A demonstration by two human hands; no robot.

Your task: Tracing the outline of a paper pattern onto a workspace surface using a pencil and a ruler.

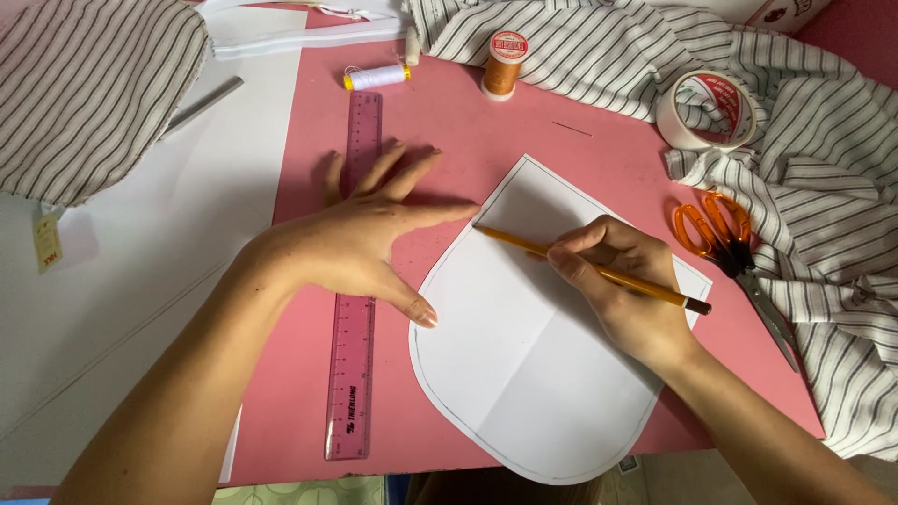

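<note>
My right hand [627,290] grips a yellow pencil [524,243], whose tip touches the left edge of a white paper pattern [524,383] with a rounded bottom and fold creases, lying on a pink sheet [580,159]. My left hand [360,238] lies flat with fingers spread, resting over a pink transparent ruler [351,374] just left of the paper. Its forefinger reaches toward the pencil tip and its thumb points at the pattern's edge.
Orange-handled scissors [716,234] lie right of the pattern beside striped fabric [823,187]. A tape roll [711,112], an orange thread spool [503,64] and a white spool [376,77] sit at the back. More striped fabric [84,84] lies far left on white paper [140,281].
</note>
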